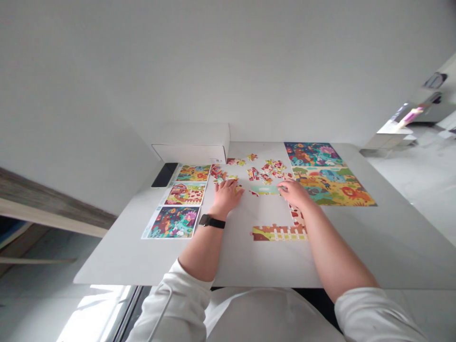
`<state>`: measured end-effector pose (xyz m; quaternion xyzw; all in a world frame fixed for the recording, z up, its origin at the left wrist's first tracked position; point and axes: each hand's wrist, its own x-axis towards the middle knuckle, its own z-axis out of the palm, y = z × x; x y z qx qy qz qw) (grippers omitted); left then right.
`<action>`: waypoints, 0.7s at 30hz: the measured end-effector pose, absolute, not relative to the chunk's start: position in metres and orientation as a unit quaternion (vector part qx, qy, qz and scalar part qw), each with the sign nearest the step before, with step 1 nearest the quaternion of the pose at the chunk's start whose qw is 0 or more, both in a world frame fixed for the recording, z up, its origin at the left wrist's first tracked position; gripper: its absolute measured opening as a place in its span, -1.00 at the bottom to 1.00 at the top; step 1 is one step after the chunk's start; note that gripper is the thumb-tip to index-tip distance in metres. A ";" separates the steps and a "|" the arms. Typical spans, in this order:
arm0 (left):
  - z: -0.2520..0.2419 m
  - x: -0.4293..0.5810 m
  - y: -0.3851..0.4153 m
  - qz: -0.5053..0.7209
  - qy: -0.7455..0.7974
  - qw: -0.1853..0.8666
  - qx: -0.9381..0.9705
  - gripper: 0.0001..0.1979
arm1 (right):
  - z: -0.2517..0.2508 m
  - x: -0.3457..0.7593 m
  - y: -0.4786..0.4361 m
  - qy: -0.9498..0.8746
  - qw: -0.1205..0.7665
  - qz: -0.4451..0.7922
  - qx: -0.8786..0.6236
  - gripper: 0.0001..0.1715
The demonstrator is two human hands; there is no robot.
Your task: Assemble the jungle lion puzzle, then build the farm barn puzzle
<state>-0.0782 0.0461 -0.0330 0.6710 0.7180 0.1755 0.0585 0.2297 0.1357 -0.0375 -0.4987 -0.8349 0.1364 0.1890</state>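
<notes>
My left hand (227, 195) lies palm down with its fingers apart, over a few loose puzzle pieces (218, 172) left of the middle. My right hand (295, 194) has thumb and fingertips together on a puzzle piece at the right end of a pale green and blue puzzle strip (265, 189). The hand covers part of that end. Nearer to me, joined puzzle pieces with a white fence (280, 233) form a bottom edge. A brown-spotted section (295, 214) rises from its right side, partly behind my right forearm. More loose pieces (273, 167) lie beyond the strip.
On the left lies a reference sheet with three pictures (185, 186), beside a black phone (164, 175). Behind them a white box (192, 145) stands against the wall. Finished colourful puzzles (329, 178) lie at the right of the white table (388, 251).
</notes>
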 end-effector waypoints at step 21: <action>-0.049 -0.086 0.058 0.230 0.751 0.028 0.619 -0.50 | 0.002 0.103 0.193 -0.910 0.082 0.083 -0.399 -0.65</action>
